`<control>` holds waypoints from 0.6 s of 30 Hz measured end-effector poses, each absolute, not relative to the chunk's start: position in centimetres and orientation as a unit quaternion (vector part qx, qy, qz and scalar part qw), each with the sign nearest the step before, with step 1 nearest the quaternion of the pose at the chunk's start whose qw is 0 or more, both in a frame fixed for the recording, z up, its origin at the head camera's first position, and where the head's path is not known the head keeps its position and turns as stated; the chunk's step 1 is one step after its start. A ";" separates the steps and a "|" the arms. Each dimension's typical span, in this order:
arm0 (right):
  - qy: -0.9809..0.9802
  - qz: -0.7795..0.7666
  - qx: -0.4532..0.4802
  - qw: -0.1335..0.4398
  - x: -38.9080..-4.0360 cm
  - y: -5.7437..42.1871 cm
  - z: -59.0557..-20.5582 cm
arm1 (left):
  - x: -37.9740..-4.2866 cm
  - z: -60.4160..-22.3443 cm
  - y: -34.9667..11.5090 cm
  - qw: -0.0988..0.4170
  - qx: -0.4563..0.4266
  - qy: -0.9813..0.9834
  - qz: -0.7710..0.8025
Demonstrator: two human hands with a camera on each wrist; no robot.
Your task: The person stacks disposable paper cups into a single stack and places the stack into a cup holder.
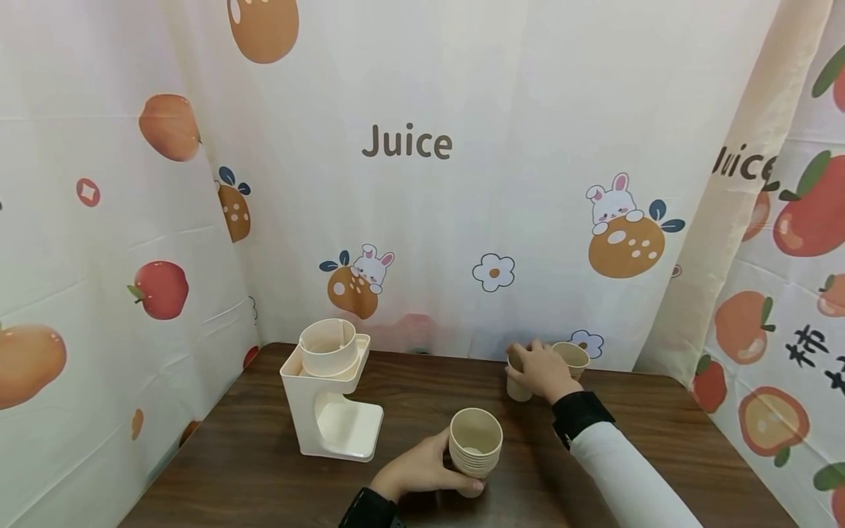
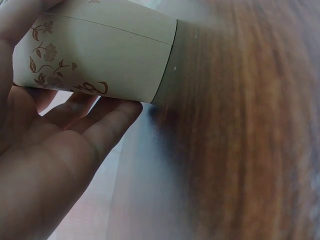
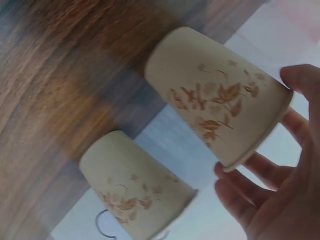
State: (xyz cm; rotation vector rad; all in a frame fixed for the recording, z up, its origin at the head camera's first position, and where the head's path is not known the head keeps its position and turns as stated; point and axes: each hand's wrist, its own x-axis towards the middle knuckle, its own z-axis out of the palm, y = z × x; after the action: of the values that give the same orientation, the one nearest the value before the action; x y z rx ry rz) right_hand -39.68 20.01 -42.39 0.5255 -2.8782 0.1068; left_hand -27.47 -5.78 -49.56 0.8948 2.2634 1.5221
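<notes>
Near the front of the table, my left hand point(image 1: 425, 466) holds a stack of beige paper cups point(image 1: 474, 458), its thumb and fingers curled round the lower part. The left wrist view shows brown floral print on the lowest cup point(image 2: 105, 52) and that hand point(image 2: 60, 155) along its side. Farther back, my right hand point(image 1: 543, 369) reaches over a single paper cup point(image 1: 518, 389). In the right wrist view the fingers and thumb of that hand point(image 3: 292, 185) grip this cup point(image 3: 220, 95) at its rim. Just right of it stands another printed paper cup point(image 1: 573, 356), untouched.
A cream-white stand point(image 1: 310, 411) with a flat base is on the left of the dark wooden table point(image 1: 422, 389). A round cream-coloured holder point(image 1: 328, 350) sits on its top. Fruit-printed curtains point(image 1: 422, 220) enclose the back and sides.
</notes>
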 end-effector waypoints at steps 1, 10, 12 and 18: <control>-0.977 0.035 0.181 0.104 -39.5 20.0 -42.4 | -27.5 -49.6 -5.8 0.135 0.308 0.781 0.526; -0.970 0.059 0.210 0.108 -38.0 20.1 -42.8 | -27.4 -49.5 -5.8 0.132 0.309 0.782 0.524; -0.968 0.062 0.215 0.111 -37.7 20.1 -42.9 | -27.3 -49.5 -5.8 0.133 0.309 0.781 0.527; -0.964 0.072 0.224 0.121 -37.0 20.1 -43.3 | -27.3 -49.4 -5.7 0.135 0.309 0.777 0.532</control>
State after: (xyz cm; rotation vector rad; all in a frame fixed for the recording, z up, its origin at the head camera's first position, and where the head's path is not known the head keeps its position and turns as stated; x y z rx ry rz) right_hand -37.00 20.11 -43.29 0.6546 -2.8154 0.2106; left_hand -27.33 -5.72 -49.44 0.8945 2.2500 1.5413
